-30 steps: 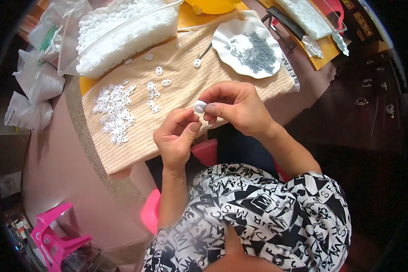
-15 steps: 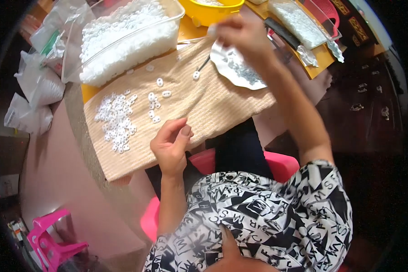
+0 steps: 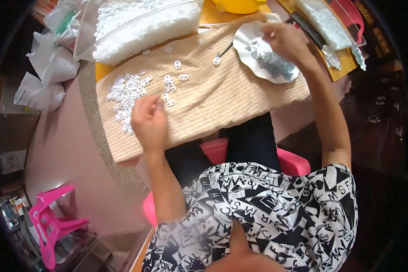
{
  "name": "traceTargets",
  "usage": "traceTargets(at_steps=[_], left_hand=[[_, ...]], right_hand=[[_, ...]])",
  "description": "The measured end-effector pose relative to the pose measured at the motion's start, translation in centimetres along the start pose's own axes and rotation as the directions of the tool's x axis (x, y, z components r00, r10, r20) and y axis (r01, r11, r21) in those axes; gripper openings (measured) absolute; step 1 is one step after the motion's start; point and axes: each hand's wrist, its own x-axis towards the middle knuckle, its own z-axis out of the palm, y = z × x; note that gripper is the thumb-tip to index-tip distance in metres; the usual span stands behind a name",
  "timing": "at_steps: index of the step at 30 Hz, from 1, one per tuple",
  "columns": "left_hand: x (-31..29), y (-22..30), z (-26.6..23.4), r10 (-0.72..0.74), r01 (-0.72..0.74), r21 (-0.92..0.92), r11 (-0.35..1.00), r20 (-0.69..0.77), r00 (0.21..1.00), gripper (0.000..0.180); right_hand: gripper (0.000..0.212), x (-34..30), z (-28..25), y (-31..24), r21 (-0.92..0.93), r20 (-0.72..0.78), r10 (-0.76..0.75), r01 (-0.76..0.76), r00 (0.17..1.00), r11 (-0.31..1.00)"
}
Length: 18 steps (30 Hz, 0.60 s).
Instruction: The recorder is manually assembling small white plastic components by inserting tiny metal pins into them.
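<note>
Curled at the right edge of a pile of small white two-holed plastic pieces (image 3: 127, 90) is my left hand (image 3: 149, 121). Its fingers are drawn together and slightly blurred; anything between them is hidden. Over the scalloped white plate (image 3: 245, 32) hangs my right hand (image 3: 289, 43), fingertips pinched together. What they hold, if anything, is too small to make out. Small grey pieces (image 3: 274, 65) lie heaped on that plate. Between the hands, several white pieces are scattered on the beige cloth. A thin dark tool (image 3: 226, 49) lies left of the plate, its near end at one white piece (image 3: 216, 60).
A clear bin (image 3: 149, 34) full of white pieces stands at the far left, a yellow basin (image 3: 240, 5) beyond the cloth (image 3: 204, 99). At the far right sits a clear tray (image 3: 324, 22) beside a pink basket (image 3: 351, 20). A pink stool (image 3: 54, 217) is on the floor.
My right hand has moved from near the yellow basin to over the white plate; the whitish thing at its fingertips no longer shows. My left hand has moved left to the pile. The view has shifted.
</note>
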Motion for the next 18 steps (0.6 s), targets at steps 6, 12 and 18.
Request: traceTargets(at_steps=[6,12,18], left_hand=[[2.9,0.5,1.7,-0.017,-0.002,0.133,0.991,0.146,0.989,0.007],[3.7,1.1,2.2,0.004,-0.058,0.249,0.967,0.213,0.977,0.007],[3.0,2.4,1.7,-0.222,0.332,-0.334,0.882,0.327,0.919,0.004]], right_hand=[[0.02,-2.8,4.1,3.4,0.073,0.011,-0.238,0.237,0.971,0.969],[0.007,-2.9,5.3,3.4,0.099,-0.103,-0.201,0.212,0.974,0.972],[0.005,-3.2,5.1,3.1,0.193,-0.207,-0.139,0.18,0.968,0.965]])
